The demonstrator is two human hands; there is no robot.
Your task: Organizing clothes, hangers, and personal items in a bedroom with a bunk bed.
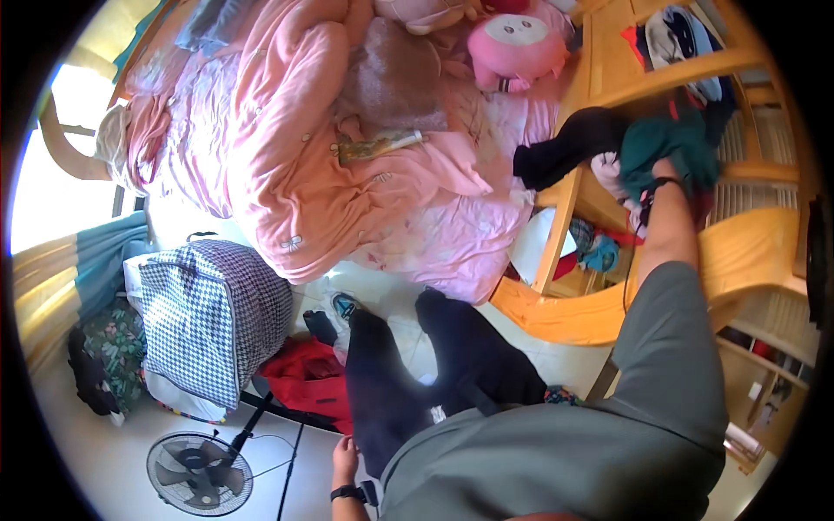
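My right arm reaches across to a wooden chair heaped with clothes, and my right hand (665,168) is sunk in a dark green garment (679,143), gripping it; the cloth covers most of the fingers. Beside that garment a black garment (573,148) hangs over the chair's side toward the bed. A pale pink cloth (608,174) bunches just below the green one. Down at my side, my left hand (345,455) hangs near my thigh with its fingers curled in and nothing visible in them.
A bed with a peach blanket (287,156) and a pink plush toy (517,45) lies ahead. At left stand a checkered storage bag (208,321) and a fan (198,473). A red cloth (308,382) lies by my feet. The chair's curved wooden arm (756,252) flanks my right arm.
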